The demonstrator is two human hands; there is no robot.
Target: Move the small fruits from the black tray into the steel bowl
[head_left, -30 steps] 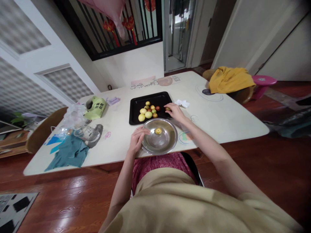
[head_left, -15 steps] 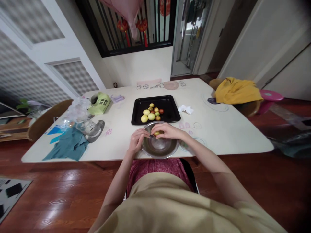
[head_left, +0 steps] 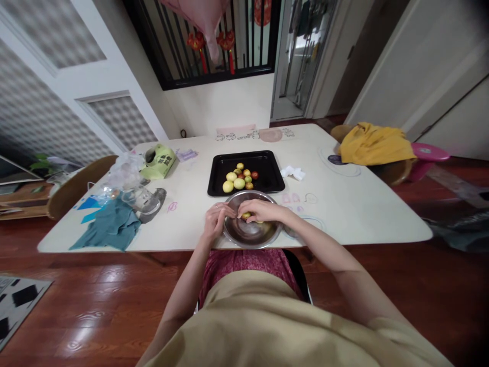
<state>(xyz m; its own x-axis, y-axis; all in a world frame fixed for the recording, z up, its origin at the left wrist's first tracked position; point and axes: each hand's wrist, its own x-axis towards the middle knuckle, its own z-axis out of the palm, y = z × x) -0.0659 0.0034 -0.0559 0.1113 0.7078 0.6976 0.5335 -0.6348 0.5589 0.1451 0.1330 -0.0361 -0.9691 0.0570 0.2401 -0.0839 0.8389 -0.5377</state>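
Observation:
A shiny metal bowl (head_left: 252, 239) stands at the table's near edge. At its left rim is my left hand (head_left: 217, 220), fingers bent over the rim and thumb tucked close. My right hand (head_left: 262, 210) reaches into the bowl from the right, its fingers curled round a small yellow-brown fruit (head_left: 246, 215). Part of that fruit is hidden by the fingers. Just behind the bowl lies a black baking tray (head_left: 267, 168), carrying several small round fruits (head_left: 239, 183) in yellow, green and dark red.
Crumpled white tissue (head_left: 293, 173) lies right of the tray on the white table (head_left: 344, 214). To the left are a teal cloth (head_left: 109, 227), a clear plastic container (head_left: 139, 199), plastic bags (head_left: 124, 171) and a green package (head_left: 160, 160). A yellow cloth (head_left: 376, 144) drapes over a chair at right.
My right hand has dipped lower into the bowl with the fruit. My left hand stays at the left rim. The view has shifted slightly.

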